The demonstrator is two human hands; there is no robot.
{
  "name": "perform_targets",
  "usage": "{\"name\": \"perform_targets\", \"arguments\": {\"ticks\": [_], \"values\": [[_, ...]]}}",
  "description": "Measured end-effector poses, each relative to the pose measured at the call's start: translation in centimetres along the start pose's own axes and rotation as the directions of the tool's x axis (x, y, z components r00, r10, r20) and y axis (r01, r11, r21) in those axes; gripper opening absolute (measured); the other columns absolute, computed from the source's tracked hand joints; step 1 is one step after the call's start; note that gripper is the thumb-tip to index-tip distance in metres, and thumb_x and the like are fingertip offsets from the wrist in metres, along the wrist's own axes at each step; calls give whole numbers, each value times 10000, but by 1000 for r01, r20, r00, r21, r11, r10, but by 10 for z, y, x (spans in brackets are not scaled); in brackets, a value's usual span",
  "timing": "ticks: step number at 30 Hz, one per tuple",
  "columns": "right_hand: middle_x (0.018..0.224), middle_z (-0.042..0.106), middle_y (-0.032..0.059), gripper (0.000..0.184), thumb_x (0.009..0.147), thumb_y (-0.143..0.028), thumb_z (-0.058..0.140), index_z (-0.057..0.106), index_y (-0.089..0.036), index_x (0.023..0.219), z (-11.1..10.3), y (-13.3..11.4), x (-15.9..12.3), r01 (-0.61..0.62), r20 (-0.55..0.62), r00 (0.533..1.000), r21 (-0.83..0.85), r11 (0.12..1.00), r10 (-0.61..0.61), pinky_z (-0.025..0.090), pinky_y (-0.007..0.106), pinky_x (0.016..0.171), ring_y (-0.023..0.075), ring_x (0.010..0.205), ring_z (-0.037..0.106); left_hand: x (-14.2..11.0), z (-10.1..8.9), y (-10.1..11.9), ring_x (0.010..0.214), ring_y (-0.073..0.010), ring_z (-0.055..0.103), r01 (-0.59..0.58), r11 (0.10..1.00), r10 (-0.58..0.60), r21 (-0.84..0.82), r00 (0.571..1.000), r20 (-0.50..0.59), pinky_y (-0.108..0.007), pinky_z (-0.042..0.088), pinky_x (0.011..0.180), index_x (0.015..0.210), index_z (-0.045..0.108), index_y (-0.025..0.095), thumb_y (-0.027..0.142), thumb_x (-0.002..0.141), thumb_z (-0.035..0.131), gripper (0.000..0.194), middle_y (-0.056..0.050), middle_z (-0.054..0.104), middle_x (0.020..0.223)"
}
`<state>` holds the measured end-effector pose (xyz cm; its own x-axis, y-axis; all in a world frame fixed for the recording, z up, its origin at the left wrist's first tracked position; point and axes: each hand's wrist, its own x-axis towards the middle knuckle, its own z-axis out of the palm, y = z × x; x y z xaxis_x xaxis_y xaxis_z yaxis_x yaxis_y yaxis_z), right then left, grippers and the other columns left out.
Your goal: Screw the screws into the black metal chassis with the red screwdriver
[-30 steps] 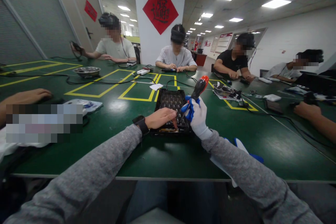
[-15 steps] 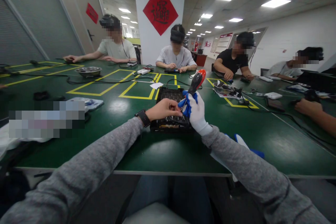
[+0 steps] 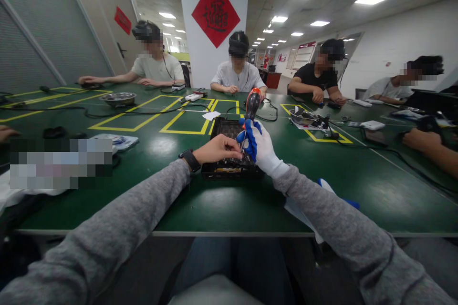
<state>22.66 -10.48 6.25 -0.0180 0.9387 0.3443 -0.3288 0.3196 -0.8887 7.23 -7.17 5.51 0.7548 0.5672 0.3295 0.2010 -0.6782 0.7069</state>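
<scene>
A black device chassis (image 3: 229, 131) lies open on the green table (image 3: 214, 200) in front of me. My right hand (image 3: 259, 150), in a white glove with blue fingertips, grips a screwdriver (image 3: 251, 105) with a black and red handle, held nearly upright with its tip over the near part of the chassis. My bare left hand (image 3: 216, 149), with a dark watch at the wrist, is pinched together at the screwdriver's tip above the chassis. What the pinched fingers hold is too small to see.
A spare white and blue glove (image 3: 322, 188) lies by my right forearm. A metal bowl (image 3: 118, 98), cables, yellow floor-tape rectangles (image 3: 186, 124) and small tools (image 3: 311, 121) lie across the table. Several people sit round the far and right sides; a neighbour's arm (image 3: 429, 147) rests at right.
The screwdriver handle has swung from leaning right to nearly upright. My left fingers lifted off the chassis and pinched at its tip. The person at far left lowered an arm to the table.
</scene>
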Motion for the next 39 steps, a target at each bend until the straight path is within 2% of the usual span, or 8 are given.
{"name": "perform_targets", "arguments": {"ticks": [4,6,13,21,26,33,39], "values": [[531,554,-49,392,765,-517,514,535,-178,961,-3,2,2,-96,26,995,42,994,95,316,161,335,49,345,428,0,0,-4,718,-131,605,4,998,0,-56,997,74,-236,475,703,808,689,95,381,725,635,302,-67,689,802],[552,569,-36,384,783,-502,492,552,-162,952,-4,3,3,-91,51,995,39,995,89,323,165,339,49,353,435,-1,0,-4,747,-138,613,1,998,5,-59,995,95,-241,477,722,830,690,97,381,736,623,306,-74,692,834],[559,540,-62,372,757,-504,531,549,-198,968,-2,5,2,3,17,1000,-29,1000,-3,284,148,333,30,358,400,-1,-8,-8,745,-143,612,50,999,-50,7,999,-7,-260,478,731,836,692,95,389,704,652,325,-75,696,829],[543,540,-75,353,733,-488,585,492,-213,935,1,3,-1,-12,50,999,-15,1000,13,301,142,331,30,337,399,-3,-3,-9,725,-150,623,90,996,-90,-13,996,29,-265,490,728,811,710,110,406,679,667,327,-69,703,808],[559,563,-44,376,768,-513,513,529,-179,942,-1,3,1,-96,40,995,15,995,96,316,152,335,41,358,426,-4,-2,-8,736,-153,621,82,997,-82,-6,996,29,-267,488,730,827,704,102,404,691,657,335,-78,700,827],[601,576,-51,341,752,-486,553,527,-194,926,-2,7,2,2,19,1000,-46,999,-1,302,135,328,27,367,416,-5,0,-10,710,-139,600,93,995,-93,-27,996,3,-250,472,684,821,685,89,397,689,656,336,-75,683,799],[566,576,-66,333,716,-466,609,472,-205,870,2,5,0,-38,14,999,-7,999,38,311,138,322,33,350,419,-6,0,-6,729,-142,595,28,999,-27,-36,999,47,-257,466,714,810,682,87,374,702,647,309,-71,677,808]]}}
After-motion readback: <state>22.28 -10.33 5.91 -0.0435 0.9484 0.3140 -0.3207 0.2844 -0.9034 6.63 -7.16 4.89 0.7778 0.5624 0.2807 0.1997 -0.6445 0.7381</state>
